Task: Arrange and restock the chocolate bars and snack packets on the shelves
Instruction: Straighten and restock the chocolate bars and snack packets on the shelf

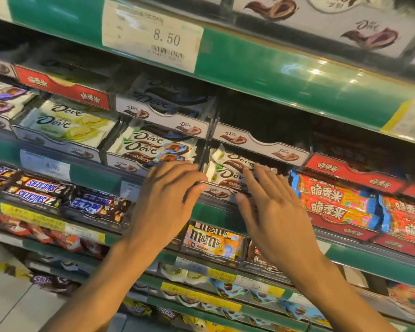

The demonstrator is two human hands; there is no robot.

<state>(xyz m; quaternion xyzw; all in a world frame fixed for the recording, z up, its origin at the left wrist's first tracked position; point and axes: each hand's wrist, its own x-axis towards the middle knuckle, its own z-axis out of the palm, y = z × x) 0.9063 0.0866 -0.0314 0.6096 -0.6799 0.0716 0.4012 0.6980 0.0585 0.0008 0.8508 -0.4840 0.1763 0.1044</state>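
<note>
Squaring up the Dove bars [228,172] in their display tray [216,191] on the middle shelf: left hand [168,195] and right hand [271,212] both flat, fingers spread, holding nothing (bit blurry). I'd push evenly from both sides so the wrappers don't crumple.

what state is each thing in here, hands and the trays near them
left hand: open, fingers spread, on the tray front, holding nothing
right hand: open, flat, fingertips on a Dove bar
Dove tray under the hands: partly stocked
upper Dove tray: looks empty
M&M's tray: stocked
</note>
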